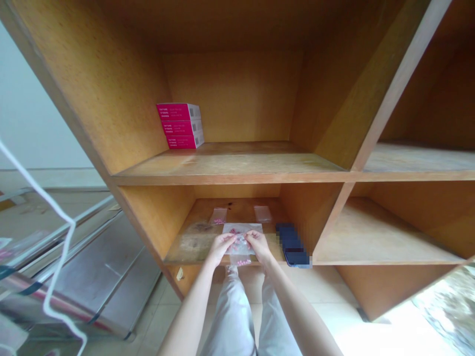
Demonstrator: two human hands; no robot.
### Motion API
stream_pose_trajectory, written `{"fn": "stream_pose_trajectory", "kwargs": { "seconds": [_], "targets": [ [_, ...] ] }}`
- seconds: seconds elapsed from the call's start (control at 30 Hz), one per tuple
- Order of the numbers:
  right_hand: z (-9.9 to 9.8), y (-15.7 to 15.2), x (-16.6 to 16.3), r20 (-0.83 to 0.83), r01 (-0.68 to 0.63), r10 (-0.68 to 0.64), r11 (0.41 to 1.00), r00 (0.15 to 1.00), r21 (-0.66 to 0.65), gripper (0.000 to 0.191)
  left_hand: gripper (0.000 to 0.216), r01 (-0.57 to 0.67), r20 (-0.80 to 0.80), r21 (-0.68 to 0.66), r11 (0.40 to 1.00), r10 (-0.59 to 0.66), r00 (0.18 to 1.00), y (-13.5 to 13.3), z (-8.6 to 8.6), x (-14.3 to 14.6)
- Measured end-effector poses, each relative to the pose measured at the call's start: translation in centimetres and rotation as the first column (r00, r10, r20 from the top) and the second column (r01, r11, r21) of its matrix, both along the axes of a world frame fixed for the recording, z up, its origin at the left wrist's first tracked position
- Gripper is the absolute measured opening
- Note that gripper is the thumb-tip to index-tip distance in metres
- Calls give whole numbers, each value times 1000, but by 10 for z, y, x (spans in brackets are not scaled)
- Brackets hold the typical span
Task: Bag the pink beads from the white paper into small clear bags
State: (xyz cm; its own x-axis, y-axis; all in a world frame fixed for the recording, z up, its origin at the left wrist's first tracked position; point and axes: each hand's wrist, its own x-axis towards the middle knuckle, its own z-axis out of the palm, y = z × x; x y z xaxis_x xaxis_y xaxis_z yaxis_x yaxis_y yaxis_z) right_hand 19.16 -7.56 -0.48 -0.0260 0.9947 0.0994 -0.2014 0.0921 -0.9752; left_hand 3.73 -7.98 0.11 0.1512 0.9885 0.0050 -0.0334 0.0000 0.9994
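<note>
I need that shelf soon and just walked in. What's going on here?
A person stands at a wooden shelf unit, busy at its lower shelf. The left hand and right hand pinch a small clear bag between them. Small pink pieces show just below, at the shelf's front edge. Two more small bags lie further back, and a dark blue flat thing lies to the right. Three pink boxes are stacked on the shelf above.

The dark object (pixel 293 244) is being masked by pixel blur — its kind cannot be told. The bag (pixel 240 250) is being partly hidden by the left hand (pixel 221 245) and right hand (pixel 259 244); print on the boxes (pixel 180 126) is being shown too small to read.
</note>
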Motion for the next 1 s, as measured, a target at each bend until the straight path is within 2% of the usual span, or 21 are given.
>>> {"fn": "stream_pose_trajectory", "kwargs": {
  "seconds": [0.3,0.53,0.83,1.0],
  "targets": [
    [-1,-1,-2,-19,-42,42,999,999,18,19,34,16,10,-9,1000,-16,1000,1,0,-2],
    [-4,0,-2,42,-68,67,997,997,31,19,32,25,18,-15,1000,-25,1000,1,0,-1],
    [4,-5,-2,44,-85,83,996,996,34,16,34,49,-3,-9,999,-49,999,-1,3,3],
    [2,-4,0,76,-81,78,996,994,39,18,34,54,3,3,999,-54,999,-1,2,3]
  ]
}}
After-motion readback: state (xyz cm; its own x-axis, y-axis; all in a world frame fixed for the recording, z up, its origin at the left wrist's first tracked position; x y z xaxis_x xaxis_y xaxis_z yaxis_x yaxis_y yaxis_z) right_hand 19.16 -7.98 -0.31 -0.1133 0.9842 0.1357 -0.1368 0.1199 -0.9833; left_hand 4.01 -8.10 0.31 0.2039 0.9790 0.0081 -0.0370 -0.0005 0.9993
